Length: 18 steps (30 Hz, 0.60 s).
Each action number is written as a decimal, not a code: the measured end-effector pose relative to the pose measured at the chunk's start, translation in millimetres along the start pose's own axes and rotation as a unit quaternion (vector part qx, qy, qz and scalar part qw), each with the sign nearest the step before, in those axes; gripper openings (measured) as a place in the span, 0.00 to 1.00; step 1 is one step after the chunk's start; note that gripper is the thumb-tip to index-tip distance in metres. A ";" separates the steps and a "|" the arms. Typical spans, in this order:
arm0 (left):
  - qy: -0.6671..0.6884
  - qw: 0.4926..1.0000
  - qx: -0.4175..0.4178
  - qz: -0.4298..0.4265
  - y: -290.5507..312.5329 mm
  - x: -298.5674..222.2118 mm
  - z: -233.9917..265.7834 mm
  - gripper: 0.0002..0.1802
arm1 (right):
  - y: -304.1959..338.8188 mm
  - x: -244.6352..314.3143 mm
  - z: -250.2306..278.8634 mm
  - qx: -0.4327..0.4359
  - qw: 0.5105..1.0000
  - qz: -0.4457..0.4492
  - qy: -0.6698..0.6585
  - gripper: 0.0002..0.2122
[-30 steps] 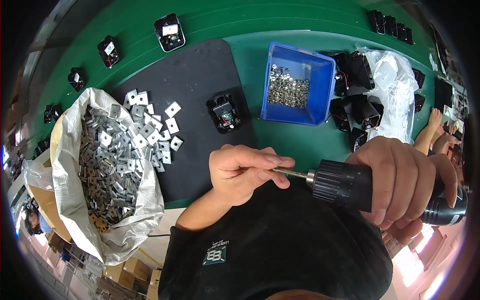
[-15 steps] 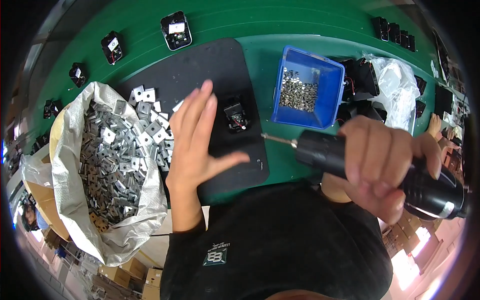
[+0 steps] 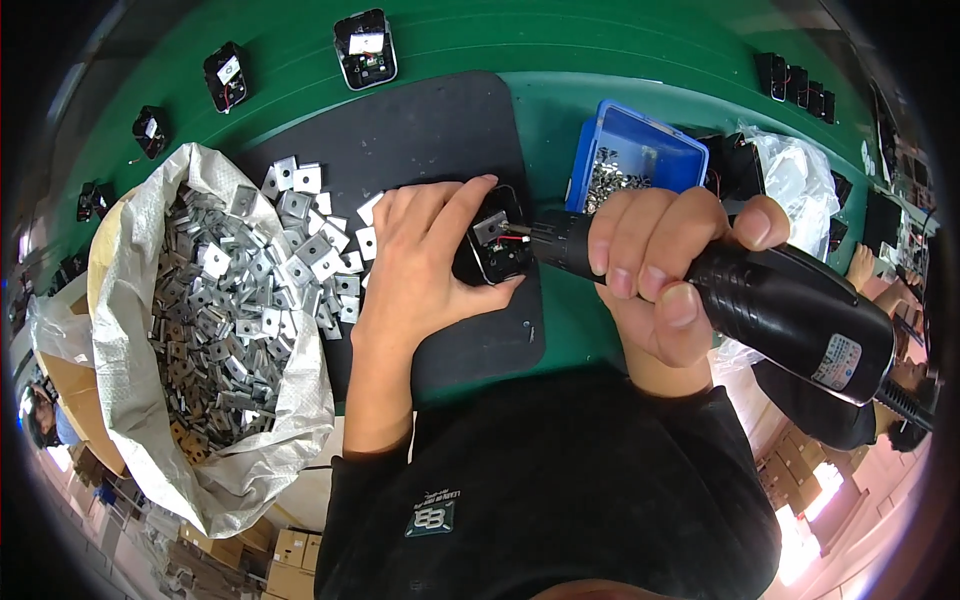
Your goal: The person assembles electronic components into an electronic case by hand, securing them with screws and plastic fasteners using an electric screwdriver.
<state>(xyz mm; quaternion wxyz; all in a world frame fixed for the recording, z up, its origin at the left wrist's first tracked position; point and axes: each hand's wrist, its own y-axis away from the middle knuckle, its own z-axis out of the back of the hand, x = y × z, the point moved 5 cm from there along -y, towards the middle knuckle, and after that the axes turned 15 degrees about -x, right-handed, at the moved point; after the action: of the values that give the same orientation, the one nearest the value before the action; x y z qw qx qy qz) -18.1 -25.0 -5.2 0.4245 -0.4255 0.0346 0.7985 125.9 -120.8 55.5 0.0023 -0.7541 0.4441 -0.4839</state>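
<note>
My left hand grips a small black plastic housing on the dark mat, fingers along its far side and thumb at its near edge. Inside the housing lie a square metal plate, red and black wires and a circuit board. My right hand is wrapped round a black electric screwdriver, held tilted with its tip pointing left into the housing, by the metal plate. Whether the bit sits on a screw is too small to tell. A cable runs from the tool's rear end.
A white woven sack full of square metal plates stands at left, with loose plates spilling onto the black mat. Behind my right hand is a blue bin of screws. More housings stand on the green belt; a clear plastic bag lies right.
My left hand has closed from an open spread onto the housing. My right hand has brought the screwdriver left, its tip now inside the housing.
</note>
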 end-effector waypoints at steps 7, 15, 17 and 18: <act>0.002 1.000 0.003 0.005 0.4 1.6 -1.1 0.41 | 3.8 -7.3 -2.9 -0.031 0.999 -0.019 -0.013 0.26; 0.005 1.000 -0.010 -0.009 0.4 1.0 -3.1 0.40 | 2.7 -11.6 -10.3 0.066 0.998 -0.009 0.014 0.24; 0.013 1.000 -0.013 -0.008 1.4 2.2 -2.7 0.39 | 2.3 -12.9 -15.7 0.088 0.996 -0.010 0.011 0.23; 0.015 1.000 -0.015 -0.008 0.6 1.9 -2.4 0.39 | 1.3 -13.9 -15.5 0.090 0.996 -0.009 0.013 0.23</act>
<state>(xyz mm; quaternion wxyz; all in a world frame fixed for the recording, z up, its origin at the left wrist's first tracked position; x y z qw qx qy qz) -17.4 -25.2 -8.2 0.4244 -0.4441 0.0260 0.7887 111.7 -105.6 53.1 0.0598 -0.7488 0.3917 -0.5313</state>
